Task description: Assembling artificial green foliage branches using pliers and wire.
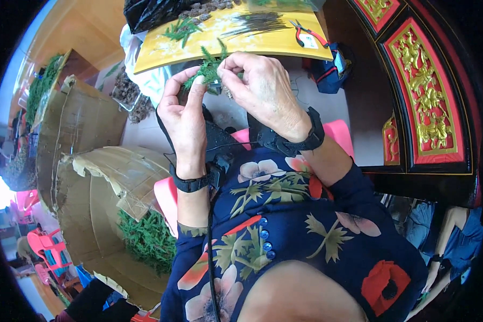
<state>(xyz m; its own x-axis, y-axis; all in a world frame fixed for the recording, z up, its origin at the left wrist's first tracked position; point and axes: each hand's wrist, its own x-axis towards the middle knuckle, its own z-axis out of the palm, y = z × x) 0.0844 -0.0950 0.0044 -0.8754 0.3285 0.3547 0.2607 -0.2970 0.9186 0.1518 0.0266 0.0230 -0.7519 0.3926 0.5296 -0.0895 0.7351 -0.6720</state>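
Just off the near edge of a yellow table (198, 52), both my hands are raised around a green artificial pine sprig (211, 65). My left hand (185, 121) pinches its lower left part between thumb and fingers. From the other side, my right hand (268, 91) is closed, thumb and fingertips pressed together at the sprig's right side. Whether a thin wire is also between those fingertips is too small to tell. On the table lie loose green sprigs (181, 31), a spread of thin dark wires (260, 22) and red-handled pliers (309, 36).
Brown cone-like pieces (209, 7) and a black bag (153, 13) sit at the table's back. A torn cardboard box (72, 123) with green sprigs (147, 239) stands at left. Right are a dark carved cabinet (426, 86), a blue bag (333, 75) and another person's arm (445, 231).
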